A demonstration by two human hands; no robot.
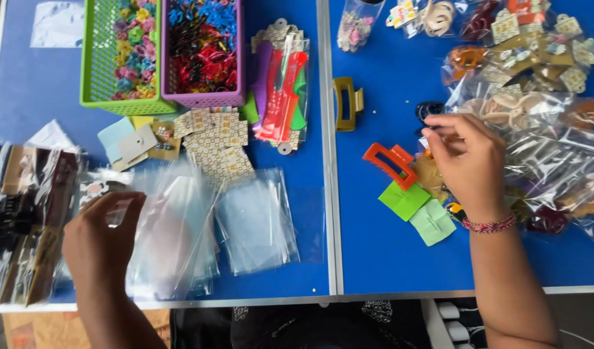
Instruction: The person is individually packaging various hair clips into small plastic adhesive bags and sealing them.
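**Loose stock near the table edges, both hands busy**

The blue table (374, 258) carries everything, and its near edge is where trouble would begin. The spread of clear plastic sleeves (180, 239) lies at the near edge on the left side, some of them reaching that edge; they are slick and light, so a sideways drag could send several off the table.

The left hand (102, 234) rests on the left end of that spread, fingers curled over a sleeve; whether it actually pinches one I cannot tell. A lift taken from the stack could well bring up two sleeves stuck together.

Towards the right edge, the heap of bagged hair clips (542, 148) is piled loosely. The right hand (468, 165) lies against its near-left side, fingers bent and pinching at something small I cannot make out. Pulling from the foot of the heap might make the upper bags slide.

The orange claw clip (390, 163) lies just left of that hand, touching the green paper squares (416, 210), which sit under the wrist. A wrist sweep could scatter the squares or knock the clip towards the seam in the middle of the table.
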